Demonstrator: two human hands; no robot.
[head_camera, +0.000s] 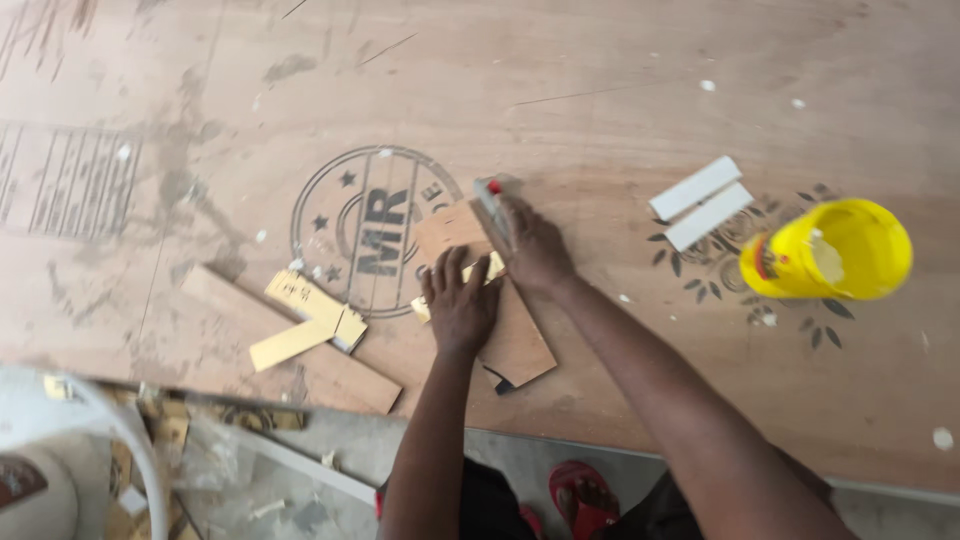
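My left hand (460, 300) presses flat on a yellow strip lying across a small plywood piece (520, 345) on the big plywood sheet (560, 90). My right hand (533, 245) grips a grey utility knife with a red button (489, 198), its blade end hidden under my fingers at the strip. The wood piece is angled, its near corner close to the sheet's front edge.
To the left lie a wooden batten (340, 375) and crossed yellow strips (305, 320). Two white strips (700, 200) and a tipped yellow glue bottle (830, 250) sit at the right. A round stamp (370, 225) marks the sheet. My red sandal (580, 495) shows below.
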